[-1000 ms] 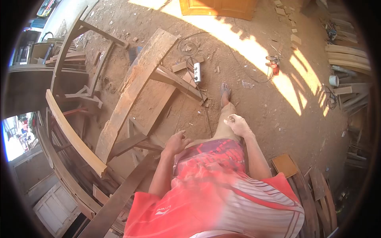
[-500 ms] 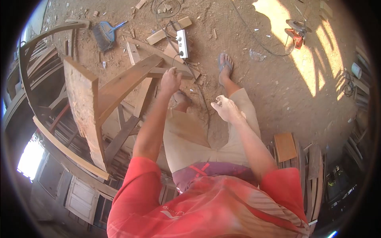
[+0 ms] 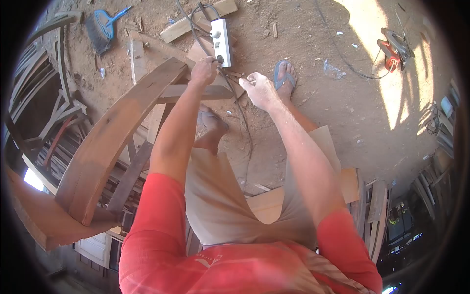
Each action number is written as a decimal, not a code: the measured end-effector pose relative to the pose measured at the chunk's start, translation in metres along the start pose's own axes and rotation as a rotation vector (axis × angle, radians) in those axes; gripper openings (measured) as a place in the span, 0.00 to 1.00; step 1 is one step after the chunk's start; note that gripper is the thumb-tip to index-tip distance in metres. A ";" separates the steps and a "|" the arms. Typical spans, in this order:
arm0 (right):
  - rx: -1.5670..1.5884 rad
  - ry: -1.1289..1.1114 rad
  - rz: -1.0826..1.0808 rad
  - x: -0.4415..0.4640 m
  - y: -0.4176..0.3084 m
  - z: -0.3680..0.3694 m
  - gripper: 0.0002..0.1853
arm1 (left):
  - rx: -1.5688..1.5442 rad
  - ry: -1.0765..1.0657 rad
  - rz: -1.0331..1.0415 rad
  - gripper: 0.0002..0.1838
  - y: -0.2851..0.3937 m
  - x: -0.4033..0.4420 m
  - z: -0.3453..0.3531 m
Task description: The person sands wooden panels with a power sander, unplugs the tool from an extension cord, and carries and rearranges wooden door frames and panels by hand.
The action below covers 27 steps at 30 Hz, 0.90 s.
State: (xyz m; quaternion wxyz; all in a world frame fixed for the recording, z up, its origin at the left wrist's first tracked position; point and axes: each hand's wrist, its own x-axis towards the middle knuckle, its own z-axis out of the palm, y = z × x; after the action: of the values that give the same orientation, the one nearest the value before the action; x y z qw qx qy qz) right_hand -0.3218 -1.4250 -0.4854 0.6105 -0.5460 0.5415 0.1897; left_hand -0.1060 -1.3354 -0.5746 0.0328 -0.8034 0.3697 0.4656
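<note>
My left hand [image 3: 204, 71] is closed, its fingertips at a black plug [image 3: 220, 59] at the lower end of a white power strip [image 3: 222, 41] on the dirt floor. A round white plug [image 3: 215, 34] sits higher on the strip. My right hand [image 3: 260, 91] hangs to the right of the strip with fingers curled in and thumb near the fingertips; nothing shows in it. Beside my left arm, a broad curved wooden plank [image 3: 120, 132] rests on a wooden frame. A black cord [image 3: 243, 115] runs down between my feet.
A red circular saw [image 3: 391, 61] lies at the upper right with its cord trailing. A blue broom [image 3: 104, 24] lies at the upper left. Wooden offcuts [image 3: 196, 22] surround the strip. Stacked timber [image 3: 374, 206] stands at the lower right. Sandalled feet [image 3: 285, 76] stand nearby.
My left hand has moved up to the plug at the strip. The right hand has moved left, closer to it. My view has shifted and my body has lowered.
</note>
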 end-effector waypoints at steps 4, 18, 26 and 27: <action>0.211 0.071 0.024 0.042 0.004 0.006 0.42 | -0.085 0.031 0.076 0.18 0.016 -0.026 -0.027; 0.660 0.029 -0.070 0.076 -0.049 0.025 0.24 | -0.582 -0.105 -0.016 0.27 0.048 -0.040 -0.056; 0.675 0.048 -0.035 0.077 -0.056 -0.008 0.21 | -0.696 0.019 -0.028 0.25 0.079 -0.042 -0.045; 0.673 0.049 -0.032 0.079 -0.053 -0.009 0.21 | -0.701 -0.014 -0.053 0.25 0.081 -0.044 -0.050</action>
State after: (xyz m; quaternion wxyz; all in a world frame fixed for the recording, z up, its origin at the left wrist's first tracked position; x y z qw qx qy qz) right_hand -0.2554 -1.4788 -0.5281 0.7462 -0.3266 0.5797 -0.0225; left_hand -0.1335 -1.3890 -0.4890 -0.2305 -0.7719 0.1663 0.5687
